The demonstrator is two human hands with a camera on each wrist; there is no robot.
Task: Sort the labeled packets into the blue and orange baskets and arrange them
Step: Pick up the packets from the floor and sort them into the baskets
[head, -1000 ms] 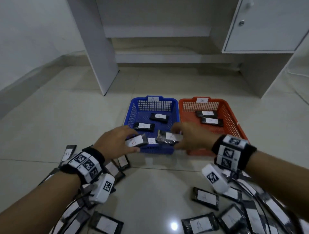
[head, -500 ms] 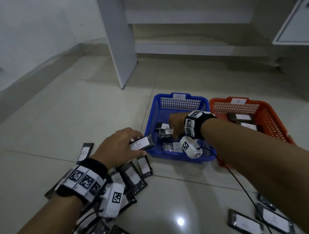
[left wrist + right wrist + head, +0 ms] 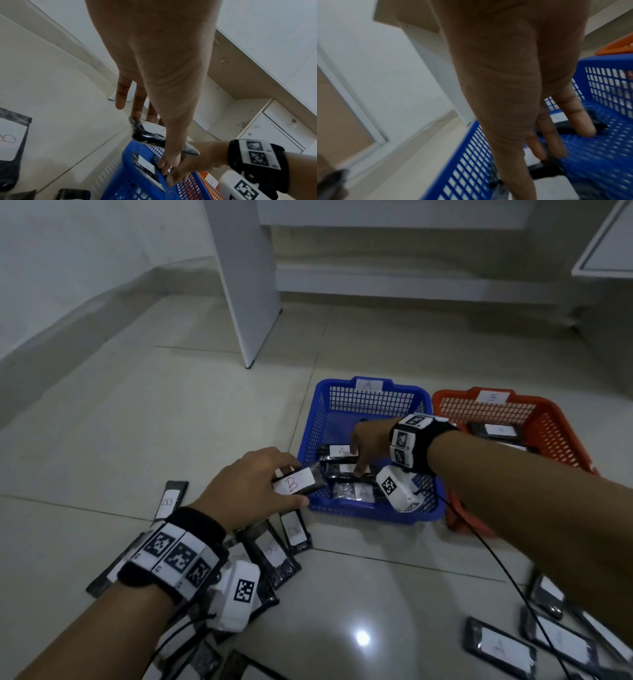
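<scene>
Pale tiled floor (image 3: pixel 205 412) underneath, white furniture panel (image 3: pixel 246 268) standing behind. Blue basket (image 3: pixel 373 510) tagged "A" on its far rim, orange basket (image 3: pixel 561 419) directly to its right, touching or nearly so, tagged with what reads as "B". Loose packets (image 3: pixel 270 549) scattered near both forearms, a few showing "A" or "B", others too blurred to read.

Left hand (image 3: pixel 250 487) pinching a B packet (image 3: pixel 296 482) between thumb and fingers, hovering over the blue basket's near left corner. Packet's long axis roughly left to right, label up. Orange basket well off to the right, beyond the blue one and beyond the right forearm: probably a crossing reach, or a hand-over.

Right hand (image 3: pixel 368 440) inside the blue basket, straight fingers (image 3: pixel 537 150) pressing down on the A packets (image 3: pixel 342 451), gripping nothing visible; likely tidying them.
</scene>
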